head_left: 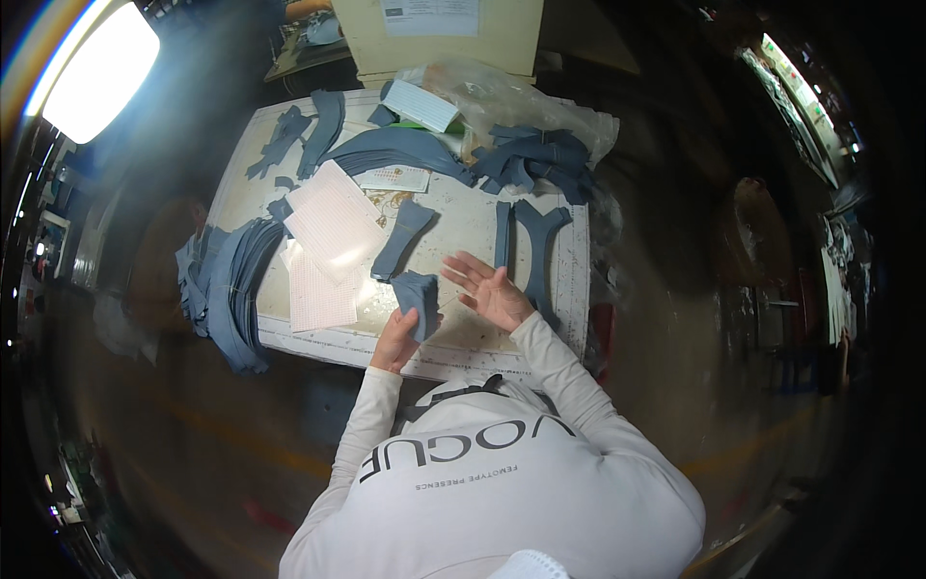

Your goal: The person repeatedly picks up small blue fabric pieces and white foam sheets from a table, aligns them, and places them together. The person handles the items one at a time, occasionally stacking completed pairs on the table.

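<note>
Near the front edge of the table, my left hand (395, 340) is closed around a small stack of blue-grey cut fabric pieces (417, 297). To the right of it, my right hand (490, 290) is raised over the tabletop, palm showing and fingers apart, with nothing in it. Just beyond the held pieces lies another blue-grey fabric piece (403, 239), narrow in the middle and wider at its ends. Right of my right hand rest a straight fabric strip (503, 234) and a Y-shaped fabric piece (537, 253).
Printed paper sheets (333, 220) lie left of centre. A thick fabric bundle (231, 280) hangs over the table's left edge. Curved fabric strips (400, 152) and a crumpled fabric heap (540, 159) sit at the back, by clear plastic wrapping (502, 95). A cream cabinet (439, 48) stands behind.
</note>
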`<state>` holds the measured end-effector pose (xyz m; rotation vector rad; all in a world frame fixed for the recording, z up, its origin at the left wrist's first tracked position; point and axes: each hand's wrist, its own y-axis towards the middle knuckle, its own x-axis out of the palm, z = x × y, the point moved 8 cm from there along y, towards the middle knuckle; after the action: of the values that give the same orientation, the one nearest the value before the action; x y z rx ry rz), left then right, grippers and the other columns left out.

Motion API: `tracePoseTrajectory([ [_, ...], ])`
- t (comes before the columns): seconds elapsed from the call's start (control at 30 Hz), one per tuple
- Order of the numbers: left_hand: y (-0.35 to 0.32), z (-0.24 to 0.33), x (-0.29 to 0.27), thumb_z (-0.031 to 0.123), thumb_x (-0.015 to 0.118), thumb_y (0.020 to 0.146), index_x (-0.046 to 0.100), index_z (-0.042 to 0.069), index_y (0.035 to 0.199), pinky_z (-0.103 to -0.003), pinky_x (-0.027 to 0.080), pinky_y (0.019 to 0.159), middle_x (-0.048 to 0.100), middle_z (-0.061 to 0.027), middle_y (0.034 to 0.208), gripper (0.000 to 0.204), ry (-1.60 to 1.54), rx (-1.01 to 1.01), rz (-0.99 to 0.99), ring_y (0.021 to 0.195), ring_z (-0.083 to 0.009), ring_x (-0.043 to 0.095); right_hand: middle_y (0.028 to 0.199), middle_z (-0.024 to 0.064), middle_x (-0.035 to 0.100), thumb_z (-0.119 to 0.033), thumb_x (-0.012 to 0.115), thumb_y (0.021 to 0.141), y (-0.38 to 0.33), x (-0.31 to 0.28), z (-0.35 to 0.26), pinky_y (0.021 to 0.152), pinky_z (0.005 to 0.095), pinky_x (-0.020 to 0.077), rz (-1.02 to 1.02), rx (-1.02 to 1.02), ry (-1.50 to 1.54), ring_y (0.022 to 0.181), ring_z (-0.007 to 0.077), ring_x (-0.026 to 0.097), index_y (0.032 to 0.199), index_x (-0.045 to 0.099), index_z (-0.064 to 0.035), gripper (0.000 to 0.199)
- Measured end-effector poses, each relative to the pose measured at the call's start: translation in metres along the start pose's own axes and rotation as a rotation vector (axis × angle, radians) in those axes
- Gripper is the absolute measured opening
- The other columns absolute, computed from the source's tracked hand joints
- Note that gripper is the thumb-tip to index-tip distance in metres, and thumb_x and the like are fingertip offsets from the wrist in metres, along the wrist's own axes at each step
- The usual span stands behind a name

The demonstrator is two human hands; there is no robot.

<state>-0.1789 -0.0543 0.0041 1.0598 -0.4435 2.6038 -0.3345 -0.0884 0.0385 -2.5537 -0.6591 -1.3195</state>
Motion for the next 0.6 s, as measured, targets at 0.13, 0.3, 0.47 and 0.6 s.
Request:
tracePoseTrajectory([
  [0.13,0.009,0.002,0.007,0.009,0.075,0.08,0.063,-0.002,0.112,-0.023,0.049,0.069,0.067,-0.003,0.092,0.036,0.924,-0.016,0.129,0.078,-0.0076,0.059,0.127,0.0085,0.058,-0.046,0.078,0.073,0.009,0.046,-0.018,0.11,0.0345,0.0308,-0.135,-0.164,-1.016,0.121,0.0196,0.052,0.131,0.057,-0.0075,0.073],
  [0.3,0.016,0.012,-0.01,0.025,0.072,0.085,0.067,-0.002,0.097,-0.023,0.048,0.063,0.069,-0.0064,0.089,0.03,1.021,-0.082,0.32,0.07,-0.0095,0.06,0.074,0.0009,0.067,-0.029,0.078,0.077,0.002,0.076,-0.008,0.079,0.0244,0.0476,-0.223,-0.232,-1.257,0.078,0.0097,0.062,0.097,0.074,-0.0037,0.033],
  [0.47,0.01,0.014,-0.014,0.03,0.064,0.092,0.063,-0.002,0.101,-0.025,0.052,0.062,0.068,-0.0075,0.083,0.033,0.379,-0.232,0.181,0.072,-0.0155,0.066,0.055,0.0002,0.06,-0.016,0.073,0.084,0.005,0.018,0.002,0.041,0.0197,0.0382,0.038,0.204,-0.867,0.044,0.0041,0.052,0.092,0.069,-0.0037,0.015],
  [0.6,0.005,0.028,-0.026,0.032,0.062,0.093,0.058,-0.003,0.109,-0.028,0.056,0.067,0.067,-0.0115,0.09,0.039,0.245,-0.186,0.213,0.079,-0.0214,0.069,0.054,0.0015,0.06,-0.015,0.074,0.083,-0.008,-0.007,-0.005,0.038,0.0205,0.037,0.027,0.264,-0.963,0.041,0.0049,0.051,0.079,0.06,-0.003,0.019],
])
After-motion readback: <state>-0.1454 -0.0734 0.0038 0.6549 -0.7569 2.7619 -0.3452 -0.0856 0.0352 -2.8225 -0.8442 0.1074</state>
